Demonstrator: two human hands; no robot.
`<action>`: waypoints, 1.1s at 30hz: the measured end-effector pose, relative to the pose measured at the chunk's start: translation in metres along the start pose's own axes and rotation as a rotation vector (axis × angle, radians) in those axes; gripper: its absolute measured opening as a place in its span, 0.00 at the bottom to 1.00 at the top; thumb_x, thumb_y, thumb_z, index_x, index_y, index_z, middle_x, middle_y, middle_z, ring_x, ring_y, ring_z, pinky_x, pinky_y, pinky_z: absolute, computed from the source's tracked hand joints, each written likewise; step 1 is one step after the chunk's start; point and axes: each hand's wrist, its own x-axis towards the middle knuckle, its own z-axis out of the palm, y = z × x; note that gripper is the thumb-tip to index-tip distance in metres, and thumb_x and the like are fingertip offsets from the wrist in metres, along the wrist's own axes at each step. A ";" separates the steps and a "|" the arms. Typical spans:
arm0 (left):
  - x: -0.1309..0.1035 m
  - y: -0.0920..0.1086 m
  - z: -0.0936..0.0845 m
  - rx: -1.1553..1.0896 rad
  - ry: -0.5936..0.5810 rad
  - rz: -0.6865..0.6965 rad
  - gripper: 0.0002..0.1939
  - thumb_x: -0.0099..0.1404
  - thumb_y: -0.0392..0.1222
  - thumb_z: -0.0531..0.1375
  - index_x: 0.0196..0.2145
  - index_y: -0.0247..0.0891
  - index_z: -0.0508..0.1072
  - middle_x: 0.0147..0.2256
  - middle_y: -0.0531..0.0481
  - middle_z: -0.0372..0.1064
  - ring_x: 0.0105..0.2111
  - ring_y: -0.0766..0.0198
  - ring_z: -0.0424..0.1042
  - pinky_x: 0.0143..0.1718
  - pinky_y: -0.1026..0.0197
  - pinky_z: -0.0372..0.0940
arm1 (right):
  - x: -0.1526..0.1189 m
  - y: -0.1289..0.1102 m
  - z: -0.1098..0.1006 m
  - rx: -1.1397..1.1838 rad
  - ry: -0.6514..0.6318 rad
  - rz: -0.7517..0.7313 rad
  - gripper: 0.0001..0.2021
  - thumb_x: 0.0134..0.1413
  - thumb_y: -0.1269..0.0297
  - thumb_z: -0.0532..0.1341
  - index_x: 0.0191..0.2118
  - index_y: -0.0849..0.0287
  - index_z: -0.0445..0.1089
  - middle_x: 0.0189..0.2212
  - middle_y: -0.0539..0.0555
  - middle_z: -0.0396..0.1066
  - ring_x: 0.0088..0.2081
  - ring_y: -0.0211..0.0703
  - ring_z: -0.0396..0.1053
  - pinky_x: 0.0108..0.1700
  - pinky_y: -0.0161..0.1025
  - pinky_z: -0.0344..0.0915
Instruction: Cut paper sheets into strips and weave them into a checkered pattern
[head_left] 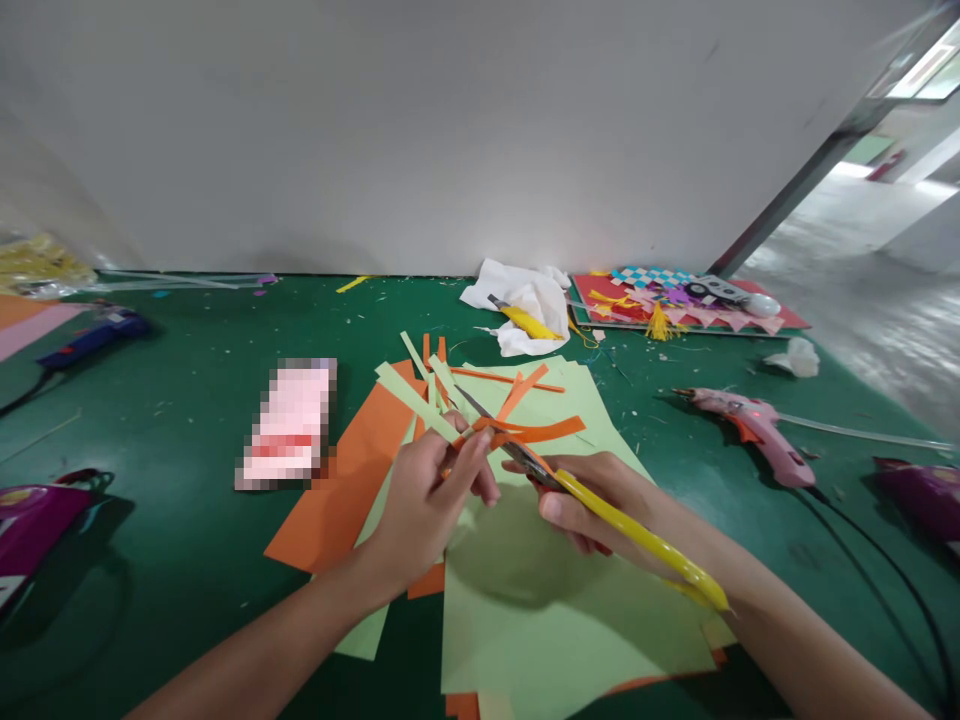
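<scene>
Inside right hand (616,478), scissors (600,507) partly hidden

With the hands as clock centre, we count two: one left hand (427,490), one right hand (611,480). We count one pair of yellow-handled metal scissors (630,530). At 12 o'clock: one yellow-bodied cutter (529,320). At 3 o'clock: one pink plastic glue gun (765,435). At 9 and 3 o'clock: two magenta objects (45,510). Orange and pale green paper strips (555,432) overlap: several, exact count unreadable.
</scene>
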 end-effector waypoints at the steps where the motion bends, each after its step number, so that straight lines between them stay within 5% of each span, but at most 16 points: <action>1: 0.000 0.001 0.000 0.007 -0.009 -0.008 0.24 0.69 0.49 0.52 0.18 0.38 0.69 0.18 0.51 0.69 0.23 0.65 0.69 0.31 0.63 0.62 | 0.000 0.001 0.000 0.000 0.006 -0.003 0.19 0.60 0.48 0.55 0.29 0.59 0.60 0.20 0.45 0.58 0.21 0.31 0.57 0.22 0.32 0.49; 10: 0.004 0.006 0.001 -0.102 -0.070 -0.035 0.18 0.69 0.47 0.52 0.23 0.38 0.65 0.21 0.51 0.71 0.23 0.66 0.70 0.29 0.63 0.63 | 0.000 0.000 -0.002 0.048 0.057 0.000 0.18 0.59 0.49 0.56 0.30 0.59 0.61 0.21 0.45 0.58 0.22 0.31 0.58 0.23 0.31 0.56; 17: 0.003 0.005 -0.002 -0.055 -0.066 -0.029 0.18 0.68 0.44 0.54 0.21 0.38 0.69 0.19 0.53 0.70 0.21 0.67 0.69 0.27 0.65 0.64 | 0.001 0.001 -0.002 -0.058 0.044 -0.035 0.19 0.60 0.47 0.55 0.29 0.59 0.62 0.20 0.45 0.57 0.21 0.31 0.56 0.22 0.32 0.50; 28: 0.001 0.007 -0.002 0.014 -0.088 -0.182 0.26 0.67 0.55 0.52 0.19 0.39 0.71 0.20 0.51 0.71 0.25 0.65 0.71 0.31 0.65 0.65 | 0.003 0.005 -0.002 -0.125 0.046 -0.065 0.18 0.62 0.50 0.54 0.28 0.59 0.60 0.21 0.45 0.57 0.22 0.31 0.56 0.23 0.33 0.48; 33: 0.002 0.010 -0.002 -0.076 -0.079 -0.112 0.22 0.67 0.52 0.54 0.20 0.39 0.69 0.19 0.52 0.69 0.23 0.66 0.70 0.30 0.65 0.66 | 0.003 0.008 -0.002 -0.151 0.058 -0.109 0.16 0.62 0.51 0.55 0.30 0.59 0.61 0.20 0.44 0.59 0.22 0.31 0.56 0.24 0.33 0.48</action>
